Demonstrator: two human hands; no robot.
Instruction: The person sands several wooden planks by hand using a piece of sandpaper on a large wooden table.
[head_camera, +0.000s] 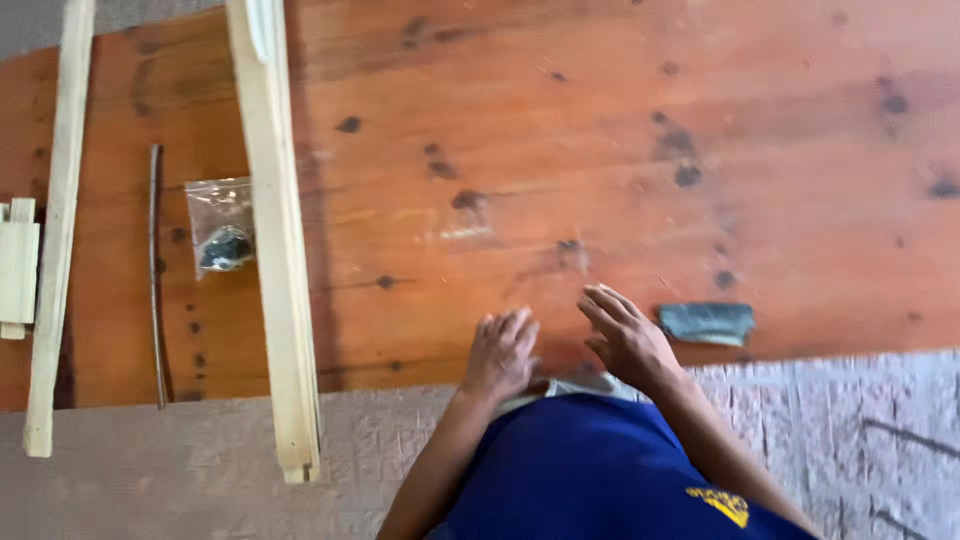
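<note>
Both hands, left (503, 352) and right (627, 338), rest flat on the board (600, 150), fingers loosely together, pinching nothing. Nearest the right lies a grey pad (706, 323); it looks light and soft, best pinched by 1 edge.

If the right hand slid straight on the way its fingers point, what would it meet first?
The right hand points up and to the left across the wooden board. That line looks free: only bare wood with dark knots. The grey folded piece lies to its right, off that path.
</note>
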